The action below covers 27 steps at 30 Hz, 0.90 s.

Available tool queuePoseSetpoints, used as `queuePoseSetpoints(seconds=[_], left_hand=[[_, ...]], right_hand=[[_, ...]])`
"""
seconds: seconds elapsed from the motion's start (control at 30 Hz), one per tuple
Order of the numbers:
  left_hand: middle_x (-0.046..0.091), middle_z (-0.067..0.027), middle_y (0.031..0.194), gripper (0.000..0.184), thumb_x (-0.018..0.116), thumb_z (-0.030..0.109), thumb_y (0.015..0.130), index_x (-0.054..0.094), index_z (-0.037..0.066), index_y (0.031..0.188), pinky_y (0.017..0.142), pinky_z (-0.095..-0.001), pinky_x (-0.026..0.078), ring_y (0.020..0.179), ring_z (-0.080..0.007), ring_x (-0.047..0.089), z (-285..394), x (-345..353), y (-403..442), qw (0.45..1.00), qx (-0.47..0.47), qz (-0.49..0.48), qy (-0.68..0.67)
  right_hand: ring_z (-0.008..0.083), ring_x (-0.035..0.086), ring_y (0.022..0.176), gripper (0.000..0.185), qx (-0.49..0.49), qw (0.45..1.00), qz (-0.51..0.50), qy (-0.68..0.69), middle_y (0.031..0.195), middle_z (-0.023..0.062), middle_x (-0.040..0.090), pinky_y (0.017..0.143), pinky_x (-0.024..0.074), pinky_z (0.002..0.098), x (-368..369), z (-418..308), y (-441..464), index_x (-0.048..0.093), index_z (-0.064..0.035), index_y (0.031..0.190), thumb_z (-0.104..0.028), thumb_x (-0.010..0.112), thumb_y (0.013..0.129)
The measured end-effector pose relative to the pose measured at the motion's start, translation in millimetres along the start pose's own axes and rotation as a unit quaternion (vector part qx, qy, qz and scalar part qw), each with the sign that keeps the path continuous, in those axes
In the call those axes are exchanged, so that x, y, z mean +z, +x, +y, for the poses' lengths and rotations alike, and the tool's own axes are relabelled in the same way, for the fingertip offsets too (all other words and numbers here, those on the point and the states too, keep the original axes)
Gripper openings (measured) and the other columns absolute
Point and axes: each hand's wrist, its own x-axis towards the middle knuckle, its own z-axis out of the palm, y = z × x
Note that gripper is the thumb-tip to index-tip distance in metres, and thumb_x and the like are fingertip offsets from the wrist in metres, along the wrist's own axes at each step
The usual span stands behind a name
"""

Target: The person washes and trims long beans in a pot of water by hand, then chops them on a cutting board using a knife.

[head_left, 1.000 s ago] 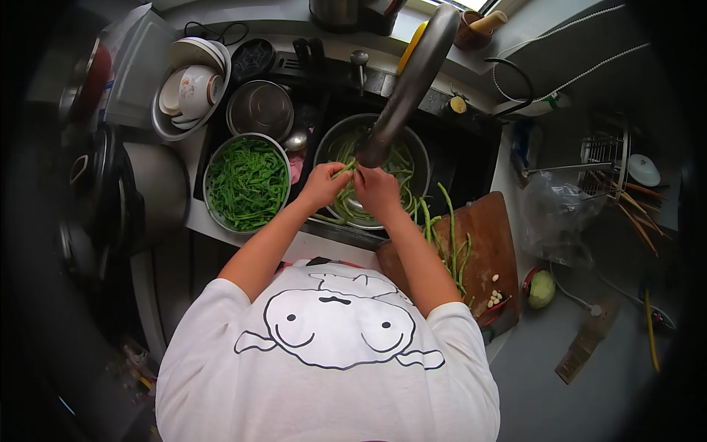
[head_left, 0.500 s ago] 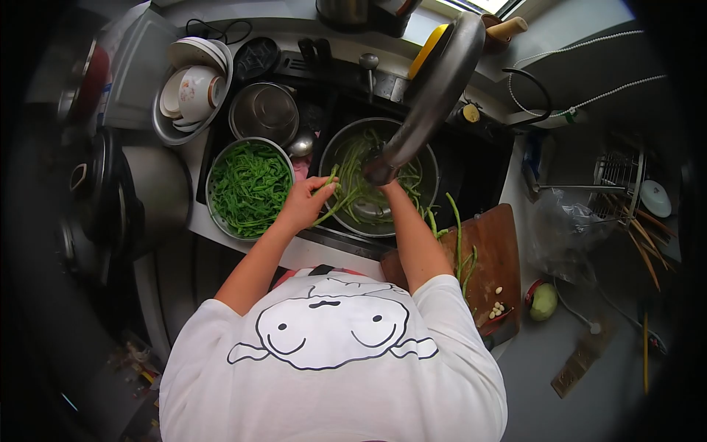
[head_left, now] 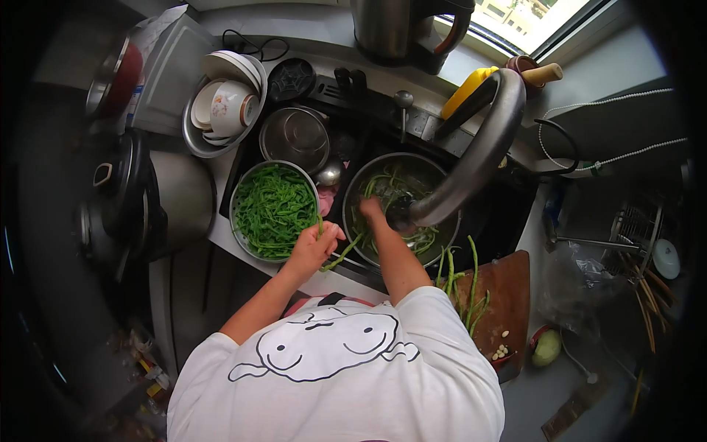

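Note:
My left hand [head_left: 317,247] is closed around long green beans [head_left: 341,258], at the right rim of a metal bowl [head_left: 234,225]. One bean end sticks up past the fingers, and others trail right toward the sink basin. Chopped green leafy vegetables [head_left: 272,210] fill that bowl. My right hand [head_left: 373,211] reaches down into a metal basin [head_left: 455,236] in the sink, at its left side. More long beans lie there in water. The right fingers are curled down by a bean, their tips hidden. The faucet [head_left: 482,166] arches over the basin, right of my right hand.
A wooden cutting board [head_left: 508,295] at the right carries long beans [head_left: 471,291] and peeled garlic cloves [head_left: 503,346]. Behind the leafy vegetables stand a metal pot [head_left: 294,140], a ladle [head_left: 330,174] and stacked bowls [head_left: 228,107]. A large cooker [head_left: 180,195] stands at the left.
The camera view has shifted. My left hand has moved away from the basin, to the greens bowl's rim, with its beans. My right hand has come from under the faucet to the basin's left side.

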Motion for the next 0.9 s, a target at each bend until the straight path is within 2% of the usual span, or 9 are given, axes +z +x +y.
queuePoseSetpoints(seconds=[0.1,0.23,0.27,0.33,0.53,0.6,0.63,0.73,0.9], left_hand=[[0.045,0.0025,0.057,0.027,0.039,0.027,0.090,0.053,0.004,0.087,0.041,-0.0162,0.027,0.044,-0.0023,0.034,1.6,5.8,-3.6,0.998,0.036,-0.026,0.052],[0.046,0.0030,0.058,0.028,0.041,0.029,0.089,0.055,0.005,0.086,0.043,-0.0152,0.029,0.046,-0.0012,0.036,-13.7,14.6,-4.6,0.996,0.052,-0.057,0.054],[0.046,0.0030,0.058,0.028,0.041,0.029,0.089,0.055,0.005,0.086,0.043,-0.0152,0.029,0.046,-0.0012,0.036,-13.9,20.0,-6.7,0.994,0.059,-0.067,0.055],[0.046,0.0030,0.058,0.027,0.043,0.028,0.089,0.055,0.004,0.084,0.043,-0.0157,0.029,0.048,-0.0019,0.037,-16.3,29.5,-14.7,0.993,0.047,-0.090,0.059],[0.050,0.0003,0.071,0.026,0.043,0.022,0.089,0.054,0.003,0.103,0.052,-0.0164,0.034,0.058,-0.0036,0.041,-43.4,39.4,-20.1,0.980,0.104,-0.148,0.084],[0.049,-0.0043,0.092,0.033,0.042,0.019,0.089,0.045,0.003,0.118,0.068,-0.0196,0.038,0.076,-0.0080,0.045,-49.5,49.5,-22.3,0.932,0.272,-0.103,0.218],[0.041,-0.0117,0.111,0.040,0.042,0.019,0.088,0.037,0.004,0.125,0.089,-0.0293,0.033,0.102,-0.0179,0.042,-54.5,51.5,-18.5,0.918,0.307,-0.108,0.227],[0.036,-0.0120,0.120,0.041,0.042,0.019,0.088,0.035,0.004,0.126,0.095,-0.0305,0.026,0.114,-0.0200,0.033,-51.2,68.8,-11.4,0.880,0.409,-0.020,0.238],[0.030,-0.0103,0.131,0.037,0.039,0.021,0.090,0.040,0.005,0.123,0.101,-0.0307,0.018,0.123,-0.0192,0.024,-36.1,78.2,-16.2,0.910,0.396,-0.083,0.092]], right_hand=[[0.0302,0.042,0.111,0.052,-0.062,0.983,0.173,-0.020,0.124,0.0165,0.042,0.086,0.0354,0.0388,-34.4,2.8,-37.2,0.041,-0.0006,0.121,-0.028,0.055,0.079],[0.0235,0.055,0.084,0.027,-0.004,0.879,-0.020,0.477,0.089,0.0121,0.053,0.076,0.0466,0.0332,-124.1,-25.1,-145.3,0.046,-0.0003,0.096,-0.025,0.047,0.087],[0.0235,0.055,0.084,0.027,-0.012,0.878,-0.011,0.478,0.089,0.0121,0.053,0.076,0.0466,0.0332,-135.5,-26.5,-162.3,0.046,-0.0003,0.096,-0.025,0.047,0.087],[0.0249,0.055,0.087,0.027,-0.100,0.747,-0.050,0.655,0.090,0.0128,0.053,0.081,0.0467,0.0372,-149.5,-26.1,-194.6,0.048,0.0002,0.092,-0.026,0.046,0.088],[0.0260,0.054,0.092,0.026,-0.159,0.601,-0.067,0.780,0.091,0.0137,0.054,0.085,0.0472,0.0378,-152.6,-36.3,-245.6,0.050,0.0007,0.088,-0.024,0.043,0.089],[0.0261,0.055,0.091,0.026,-0.186,0.556,-0.087,0.806,0.090,0.0132,0.056,0.084,0.0477,0.0369,-147.7,-44.7,-259.1,0.050,0.0000,0.086,-0.025,0.043,0.088],[0.0261,0.055,0.091,0.026,-0.188,0.549,-0.099,0.808,0.089,0.0127,0.057,0.084,0.0476,0.0368,-145.4,-49.2,-266.5,0.050,-0.0004,0.084,-0.025,0.043,0.089],[0.0273,0.054,0.092,0.027,-0.196,0.568,-0.090,0.794,0.090,0.0136,0.057,0.085,0.0468,0.0382,-134.8,-65.1,-289.8,0.051,0.0018,0.084,-0.024,0.043,0.089],[0.0217,0.056,0.086,0.030,-0.212,0.613,-0.126,0.750,0.086,0.0099,0.058,0.075,0.0486,0.0354,-120.8,-74.2,-310.7,0.054,-0.0030,0.086,-0.031,0.043,0.088]])
